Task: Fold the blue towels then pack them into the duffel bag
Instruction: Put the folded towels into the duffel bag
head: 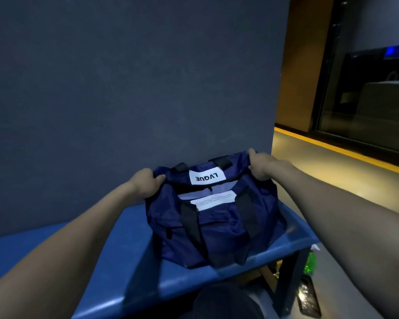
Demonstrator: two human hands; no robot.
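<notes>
Fingers of the left hand (145, 183) and right hand (259, 165) are curled round the end corners of the duffel bag (213, 217) on the blue bench (129, 254); pale folded towels (195, 195) are glimpsed inside (packing apparently done), so zipping is judged next

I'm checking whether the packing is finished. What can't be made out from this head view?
- Inside the navy nylon duffel bag: only a pale strip shows at the opening; towel count hidden by fabric.
- Left hand and right hand fingertips: buried in bag fabric.
- Small print on the white label: too small.
</notes>
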